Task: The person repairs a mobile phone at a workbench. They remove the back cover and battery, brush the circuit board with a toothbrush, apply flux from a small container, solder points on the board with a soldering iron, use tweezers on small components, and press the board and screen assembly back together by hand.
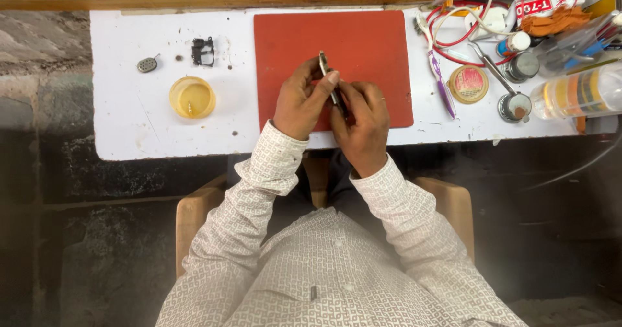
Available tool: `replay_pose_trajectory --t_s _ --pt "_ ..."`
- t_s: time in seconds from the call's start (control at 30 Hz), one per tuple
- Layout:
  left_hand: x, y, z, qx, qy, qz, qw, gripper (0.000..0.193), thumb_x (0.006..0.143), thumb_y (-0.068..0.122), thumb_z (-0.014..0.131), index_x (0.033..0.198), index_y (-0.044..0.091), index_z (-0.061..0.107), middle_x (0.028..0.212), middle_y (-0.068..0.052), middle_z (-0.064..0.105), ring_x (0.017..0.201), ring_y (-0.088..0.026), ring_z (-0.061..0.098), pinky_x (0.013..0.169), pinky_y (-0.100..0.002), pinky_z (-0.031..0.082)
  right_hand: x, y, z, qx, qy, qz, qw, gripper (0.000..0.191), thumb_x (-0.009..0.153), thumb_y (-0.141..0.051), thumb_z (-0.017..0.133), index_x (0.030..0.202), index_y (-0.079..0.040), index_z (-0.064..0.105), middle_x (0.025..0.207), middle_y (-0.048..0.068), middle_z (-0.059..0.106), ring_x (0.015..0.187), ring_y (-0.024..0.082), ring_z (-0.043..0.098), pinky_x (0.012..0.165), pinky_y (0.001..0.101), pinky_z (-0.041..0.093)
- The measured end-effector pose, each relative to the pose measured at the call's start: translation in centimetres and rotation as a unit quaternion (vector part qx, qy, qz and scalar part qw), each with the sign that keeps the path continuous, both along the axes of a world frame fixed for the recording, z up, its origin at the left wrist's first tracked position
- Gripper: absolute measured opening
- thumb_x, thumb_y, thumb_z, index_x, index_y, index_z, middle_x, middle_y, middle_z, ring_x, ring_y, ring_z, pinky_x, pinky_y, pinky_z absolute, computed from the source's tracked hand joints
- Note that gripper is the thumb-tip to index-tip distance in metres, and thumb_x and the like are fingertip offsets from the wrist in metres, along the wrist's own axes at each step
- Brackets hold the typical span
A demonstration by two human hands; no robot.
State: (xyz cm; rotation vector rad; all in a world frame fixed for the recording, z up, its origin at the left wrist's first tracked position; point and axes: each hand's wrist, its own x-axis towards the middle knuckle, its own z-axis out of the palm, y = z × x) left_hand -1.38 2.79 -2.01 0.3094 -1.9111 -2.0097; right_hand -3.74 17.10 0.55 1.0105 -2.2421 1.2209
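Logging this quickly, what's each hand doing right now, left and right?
Left hand: closed, fingers pinching the thin dark device held on edge.
Right hand: closed on the same device from the other side.

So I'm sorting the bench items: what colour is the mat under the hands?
Red, a plain rectangular mat on the white table; the head view shows it.

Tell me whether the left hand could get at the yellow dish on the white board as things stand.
Probably yes, once it lets go. The yellow dish sits to the left of the left hand with only bare white board between them, but that hand and the right hand are both holding a thin flat device.
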Motion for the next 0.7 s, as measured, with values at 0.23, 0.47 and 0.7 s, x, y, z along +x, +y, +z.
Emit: replay_pose_trajectory --t_s 0.23,0.47,0.7 --pt "0.4 -1.6 -1.1 0.202 0.029 -0.094 0.974 0.057 0.100 0.030 0.060 0.145 -0.003 0.049 0.129 -0.015 0.068 0.111 -0.021 0.068 0.094 -0.036 0.058 -1.6 1.2 -0.5 -0.041 -0.154 0.073 0.984 0.034 0.090 -0.007 0.078 0.122 -0.001 0.069 0.128 0.016 0.064 0.110 0.026 0.067 0.088 0.0343 0.056" --pt "0.5 -1.7 -1.4 0.208 0.034 -0.103 0.972 0.059 0.101 0.030 0.058 0.149 -0.002 0.047 0.132 -0.018 0.068 0.118 -0.026 0.069 0.099 -0.041 0.060 -2.3 1.3 -2.5 -0.115 -0.181 0.092 0.972 0.038 0.092 0.001 0.077 0.128 -0.001 0.064 0.123 0.010 0.065 0.113 0.021 0.066 0.100 0.0311 0.056" --pt "0.0 -2.1 -2.0 0.248 0.037 -0.094 0.963 0.054 0.100 0.023 0.063 0.146 0.000 0.047 0.127 -0.020 0.069 0.118 -0.029 0.069 0.100 -0.047 0.062 -5.1 3.8 -3.7 -0.305 -0.294 0.105 0.900 0.036 0.097 -0.003 0.076 0.131 -0.001 0.063 0.120 0.006 0.067 0.109 0.015 0.064 0.102 0.0304 0.055"
